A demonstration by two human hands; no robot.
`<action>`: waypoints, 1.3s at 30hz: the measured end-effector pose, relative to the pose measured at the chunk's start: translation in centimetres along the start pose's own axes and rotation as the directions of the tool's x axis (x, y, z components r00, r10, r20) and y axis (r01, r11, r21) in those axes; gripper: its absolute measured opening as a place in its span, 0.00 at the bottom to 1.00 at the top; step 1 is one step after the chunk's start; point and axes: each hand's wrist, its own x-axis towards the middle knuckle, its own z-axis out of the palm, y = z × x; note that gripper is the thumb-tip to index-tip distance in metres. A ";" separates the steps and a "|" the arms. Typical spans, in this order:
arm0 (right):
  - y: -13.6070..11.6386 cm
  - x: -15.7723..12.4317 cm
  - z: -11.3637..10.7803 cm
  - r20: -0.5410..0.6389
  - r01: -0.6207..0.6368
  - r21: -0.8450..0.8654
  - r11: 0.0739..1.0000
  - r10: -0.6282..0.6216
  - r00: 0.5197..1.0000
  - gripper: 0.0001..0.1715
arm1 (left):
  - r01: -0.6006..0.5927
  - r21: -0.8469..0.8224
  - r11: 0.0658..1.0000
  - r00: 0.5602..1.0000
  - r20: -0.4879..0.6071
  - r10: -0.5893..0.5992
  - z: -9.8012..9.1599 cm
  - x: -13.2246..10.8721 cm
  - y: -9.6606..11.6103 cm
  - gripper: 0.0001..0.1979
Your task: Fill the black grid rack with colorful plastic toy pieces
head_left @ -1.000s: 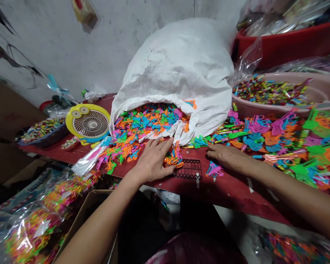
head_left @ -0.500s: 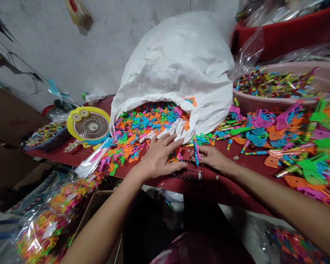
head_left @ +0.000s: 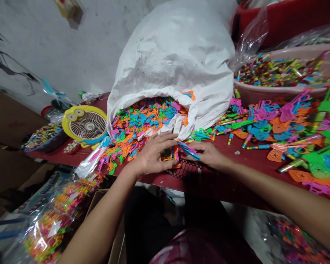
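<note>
Right hand (head_left: pixel 207 154) clenches a blue plastic toy (head_left: pixel 188 150) — slanted up-left, left hand (head_left: pixel 154 154) open.

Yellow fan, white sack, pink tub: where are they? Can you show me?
yellow fan (head_left: pixel 85 126), head view, on its round grille
white sack (head_left: pixel 170 55), head view, on its bulging top
pink tub (head_left: pixel 253 92), head view, on its outer wall

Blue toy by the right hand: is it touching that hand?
Touching. The head view shows the right hand with its fingertips pressed on the blue toy, and no gap between them.
</note>
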 end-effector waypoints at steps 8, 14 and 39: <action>1.8 1.4 0.9 0.065 -0.045 -0.008 0.999 0.045 0.997 0.14 | 0.006 -0.057 0.998 1.000 -0.008 -0.007 -0.2 0.0 -0.1 0.43; 1.5 3.2 -0.8 0.417 0.002 -0.068 0.998 0.027 0.908 0.15 | 0.042 -0.040 0.998 0.999 0.021 -0.041 -0.4 0.5 0.5 0.17; 4.0 3.1 0.7 0.138 0.017 -0.043 0.999 -0.011 0.990 0.11 | 0.132 0.011 0.991 0.989 -0.062 -0.131 0.1 0.7 1.1 0.14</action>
